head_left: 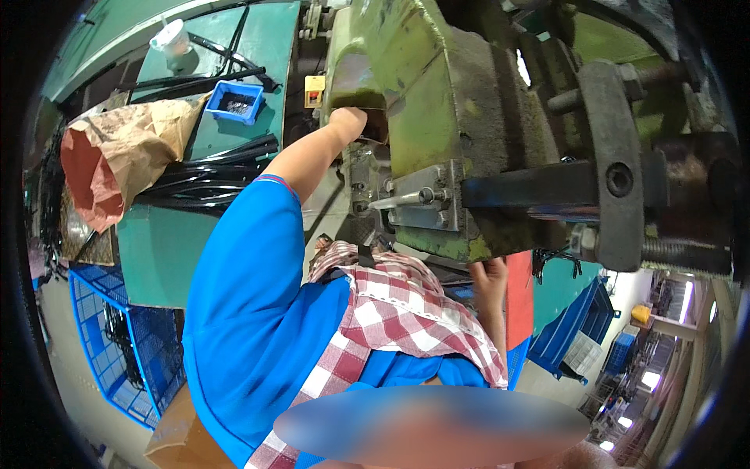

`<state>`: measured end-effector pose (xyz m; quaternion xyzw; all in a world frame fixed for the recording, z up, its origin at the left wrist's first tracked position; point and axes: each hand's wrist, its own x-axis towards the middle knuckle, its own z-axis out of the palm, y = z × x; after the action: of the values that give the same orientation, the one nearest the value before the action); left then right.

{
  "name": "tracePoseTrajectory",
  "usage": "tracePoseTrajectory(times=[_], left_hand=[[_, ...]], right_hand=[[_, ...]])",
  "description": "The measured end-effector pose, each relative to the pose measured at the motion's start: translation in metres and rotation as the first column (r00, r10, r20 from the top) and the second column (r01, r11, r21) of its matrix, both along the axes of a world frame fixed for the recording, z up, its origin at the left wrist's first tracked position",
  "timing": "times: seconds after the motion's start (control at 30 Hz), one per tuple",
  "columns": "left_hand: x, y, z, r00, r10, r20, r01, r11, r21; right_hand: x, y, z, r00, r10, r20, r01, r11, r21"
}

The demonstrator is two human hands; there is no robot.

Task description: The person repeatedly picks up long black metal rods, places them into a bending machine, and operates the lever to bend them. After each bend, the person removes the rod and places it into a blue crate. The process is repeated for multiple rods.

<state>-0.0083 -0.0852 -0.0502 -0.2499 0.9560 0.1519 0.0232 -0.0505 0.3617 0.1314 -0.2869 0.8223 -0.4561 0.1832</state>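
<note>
At the green machine (422,94): I have the left hand (348,123) up against the dark recess (376,104); its fingers are out of my sight, so I cannot tell whether they are clenched or grasping something.
Machine's lower edge: my right hand (490,273) is right by it, fingers partly hidden; what they grasp, if anything, I cannot tell.
Small blue tray (230,117): on the green table (168,250), holding a heap of small dark pieces.
Paper sack (137,144): on the table, brown and crumpled, its reddish end facing left; I cannot see the contents.
Black strips (211,176): bundled beside the sack.
White cup (170,37): near the table's far end, contents unclear to me.
Blue mesh crate (162,344): on the floor beside the table, with black lengths inside.
Blue bin (569,320): over to the right, a pale sheet (582,353) against its side.
</note>
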Motion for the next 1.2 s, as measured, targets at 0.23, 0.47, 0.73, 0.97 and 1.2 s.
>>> tracePoseTrajectory(times=[0.23,0.47,0.73,0.97,1.2], left_hand=[[0.030,0.006,0.017,0.980,0.090,-0.178,-0.087,0.996,0.022],[0.066,0.037,0.047,0.836,0.381,-0.394,-0.258,0.908,0.330],[0.124,0.101,0.106,0.690,0.671,-0.272,-0.036,0.408,0.912],[0.110,0.069,0.061,0.653,0.714,-0.254,-0.059,0.382,0.922],[0.075,0.022,0.048,0.669,0.653,-0.356,-0.278,0.663,0.695]], right_hand=[[0.024,-0.067,-0.025,0.913,0.388,-0.123,-0.335,0.888,0.314],[0.001,-0.105,-0.027,0.847,0.530,0.036,-0.528,0.832,0.169],[0.012,-0.134,-0.020,0.715,0.687,0.129,-0.699,0.698,0.153],[0.023,-0.131,-0.017,0.713,0.699,0.065,-0.698,0.696,0.169],[0.021,-0.099,-0.031,0.799,0.600,0.042,-0.584,0.756,0.296]])
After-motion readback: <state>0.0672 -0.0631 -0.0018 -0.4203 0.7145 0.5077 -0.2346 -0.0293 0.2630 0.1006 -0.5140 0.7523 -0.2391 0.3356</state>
